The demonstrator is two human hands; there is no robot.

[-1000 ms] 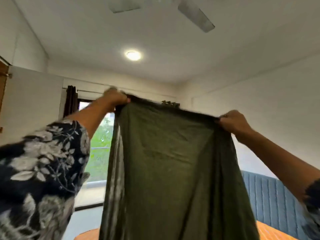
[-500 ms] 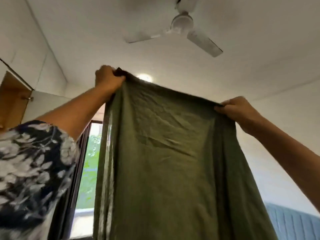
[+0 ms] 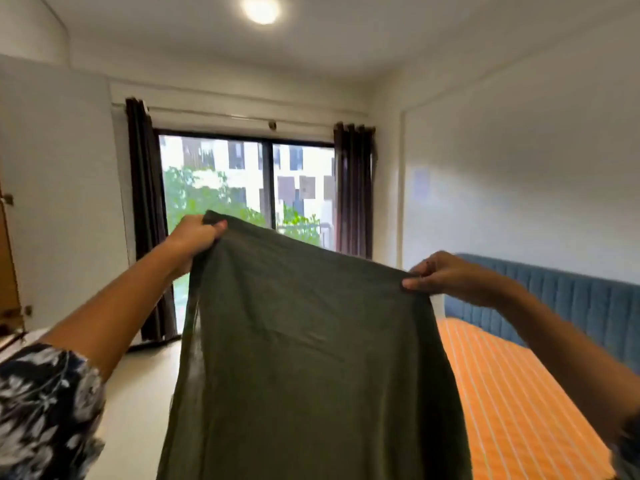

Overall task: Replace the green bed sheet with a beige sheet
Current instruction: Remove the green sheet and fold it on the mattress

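Head view, both hands (image 3: 194,237) (image 3: 446,275) gripping green sheet (image 3: 311,358) aloft

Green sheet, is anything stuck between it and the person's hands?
No. Both hands hold the green sheet directly: the left hand grips one top corner, the right hand pinches the other. Nothing sits between fingers and cloth, and it hangs free beside the orange striped mattress.

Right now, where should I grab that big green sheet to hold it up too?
Pinch the green sheet along its top edge, between the left hand and right hand, reaching from above. That edge is stretched flat; the rest hangs loose.
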